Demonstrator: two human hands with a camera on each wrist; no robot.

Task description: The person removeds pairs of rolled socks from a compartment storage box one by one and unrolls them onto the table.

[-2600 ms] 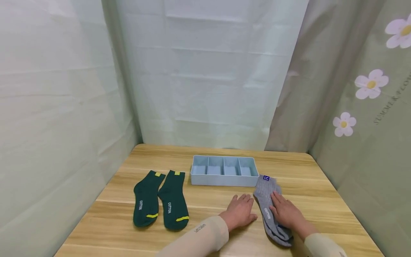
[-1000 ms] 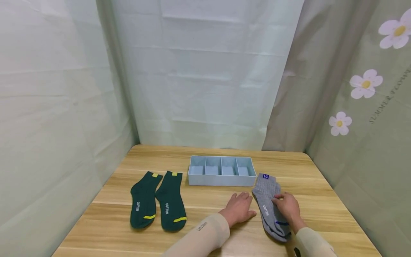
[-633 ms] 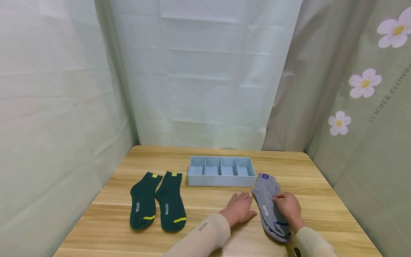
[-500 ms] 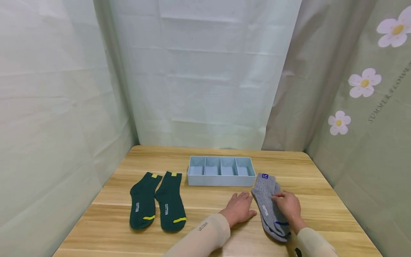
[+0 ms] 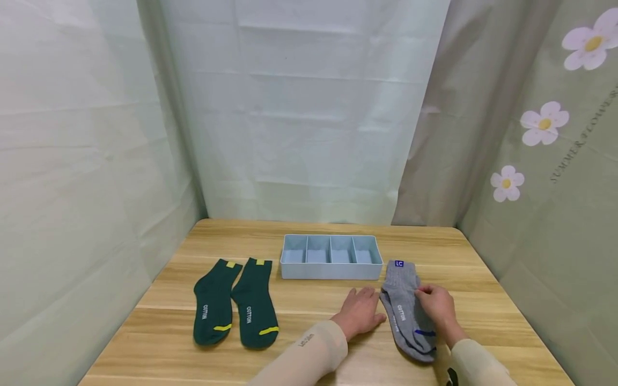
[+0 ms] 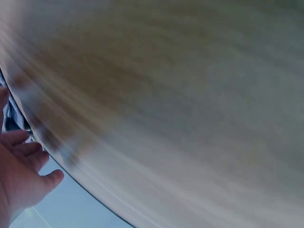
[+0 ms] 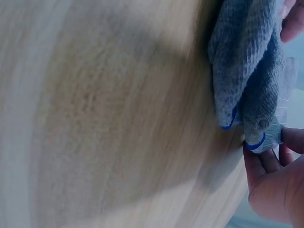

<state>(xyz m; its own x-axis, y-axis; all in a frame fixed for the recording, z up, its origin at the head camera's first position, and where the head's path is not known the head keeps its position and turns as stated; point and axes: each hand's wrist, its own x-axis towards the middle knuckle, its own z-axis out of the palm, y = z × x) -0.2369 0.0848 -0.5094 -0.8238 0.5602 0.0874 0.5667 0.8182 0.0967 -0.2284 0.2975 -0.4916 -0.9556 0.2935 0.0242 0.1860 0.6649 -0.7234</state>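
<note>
Two grey socks [image 5: 404, 316] with a blue LC label lie overlapped on the wooden table, right of centre. My right hand [image 5: 438, 308] pinches the right edge of the upper sock between thumb and fingers; the right wrist view shows this hand [image 7: 278, 183] at the grey fabric [image 7: 244, 61]. Just left of the socks, my left hand [image 5: 359, 312] rests on the table with its fingers extended. In the left wrist view that hand [image 6: 23, 178] appears at the lower left edge. The lower sock is mostly covered.
A light blue box [image 5: 331, 271] with several compartments stands behind the hands. Two dark green socks [image 5: 214, 308] with yellow marks lie side by side on the left of the table [image 5: 309, 321]. Pale curtains [image 5: 309, 118] enclose the back and sides.
My right hand has gone from lying flat on the grey socks to pinching the upper one's edge. That sock has shifted slightly right, baring lettering on the lower one. The left hand stays put.
</note>
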